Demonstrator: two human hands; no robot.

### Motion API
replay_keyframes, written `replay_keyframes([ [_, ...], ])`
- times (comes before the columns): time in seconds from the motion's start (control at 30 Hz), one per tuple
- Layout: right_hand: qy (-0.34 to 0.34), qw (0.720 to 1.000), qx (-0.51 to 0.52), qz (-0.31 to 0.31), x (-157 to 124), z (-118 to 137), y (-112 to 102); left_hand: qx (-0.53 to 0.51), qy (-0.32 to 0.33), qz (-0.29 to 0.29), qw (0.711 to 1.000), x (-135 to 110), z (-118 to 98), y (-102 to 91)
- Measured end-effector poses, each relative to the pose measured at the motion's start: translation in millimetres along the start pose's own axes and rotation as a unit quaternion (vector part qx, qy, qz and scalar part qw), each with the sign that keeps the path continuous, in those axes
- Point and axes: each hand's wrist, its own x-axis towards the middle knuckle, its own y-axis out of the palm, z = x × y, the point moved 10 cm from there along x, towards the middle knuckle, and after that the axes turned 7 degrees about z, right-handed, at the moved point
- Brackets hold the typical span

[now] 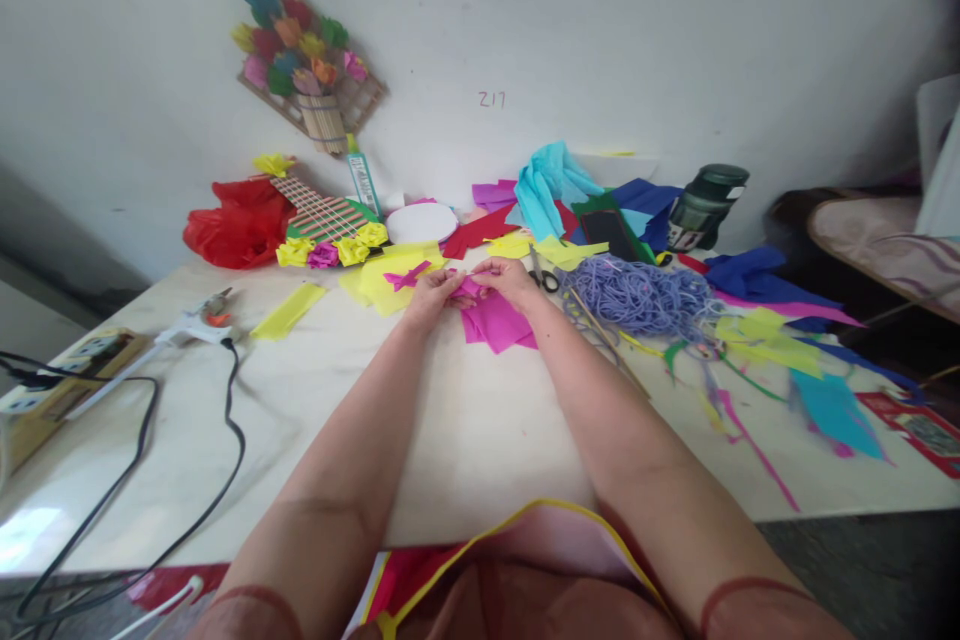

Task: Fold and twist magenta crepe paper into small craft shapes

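Head view: fingers of left hand (431,298) and right hand (512,280) clamped on top edge of magenta crepe-paper sheet (499,325), lying mid white worktop (480,440). Magenta paper bow (407,275) on yellow paper sheet (386,295) at 10 o'clock, just beside. Dark-handled scissors (541,275) at 2 o'clock, near. Lilac yarn heap (637,295) at 3 o'clock.

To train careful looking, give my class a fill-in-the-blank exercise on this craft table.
The left hand and right hand pinch magenta tissue paper resting on the pale ____.
The metal scissors lie beside the ____ hand.
The white glue gun trails a ____ cord.
Missing: table; right; black.
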Motion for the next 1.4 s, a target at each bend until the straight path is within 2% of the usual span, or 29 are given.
replay_keyframes([
  [0.37,0.013,1.0,0.005,-0.001,-2.1,0.2,1.7,0.037,-0.014,-0.011,0.999,2.4,5.1,-3.1],
  [0.63,0.027,1.0,-0.007,-0.001,-3.0,-2.7,2.0,0.057,0.006,-0.008,0.998,1.6,0.5,-1.5],
  [0.93,0.057,0.998,0.03,0.003,-7.3,-4.4,-1.4,0.07,0.017,-0.016,0.997,-0.6,-5.1,-1.8],
  [1.2,0.052,0.995,0.057,0.069,-4.2,-11.2,3.8,0.067,0.018,-0.023,0.997,-0.3,-3.8,-4.2],
  [1.4,0.056,0.995,0.057,0.062,-4.4,-11.5,-0.7,0.06,0.007,-0.013,0.998,-0.7,-3.8,-1.1],
])
